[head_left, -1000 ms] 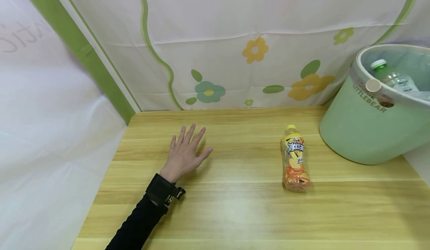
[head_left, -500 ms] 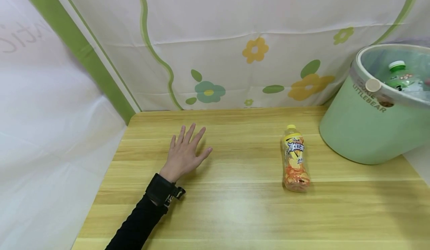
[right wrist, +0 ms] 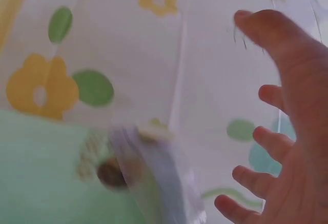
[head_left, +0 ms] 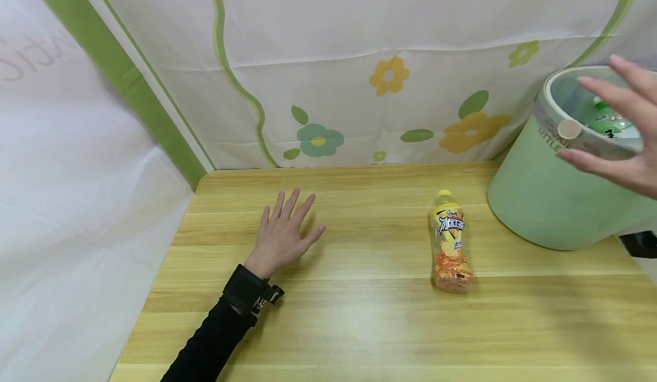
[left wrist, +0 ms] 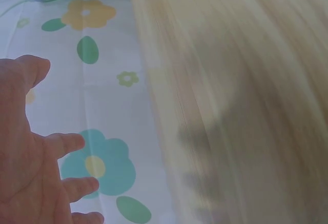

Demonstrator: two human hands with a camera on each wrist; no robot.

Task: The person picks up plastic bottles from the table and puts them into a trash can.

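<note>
In the head view, a plastic bottle (head_left: 451, 245) with a yellow cap and an orange-yellow label lies on the wooden table. My left hand (head_left: 279, 242) is over the table to its left, palm down with fingers spread, holding nothing. At the right edge my right hand (head_left: 633, 125) hangs in front of the mouth of a pale green bin (head_left: 554, 194), fingers spread and nothing in them. Behind those fingers, a green-capped bottle (head_left: 608, 122) is partly visible inside the bin. The right wrist view also has the spread right hand (right wrist: 287, 147) beside the bin (right wrist: 46, 172).
A white cloth (head_left: 328, 74) printed with flowers and leaves hangs along the table's back edge. Another white cloth (head_left: 77, 211) hangs on the left. The bin stands at the table's back right, its rim lined with a plastic bag (right wrist: 174, 183).
My right hand has come into view from the right, over the bin. The green-capped bottle in the bin has shifted right. My left hand and the yellow-capped bottle stay put.
</note>
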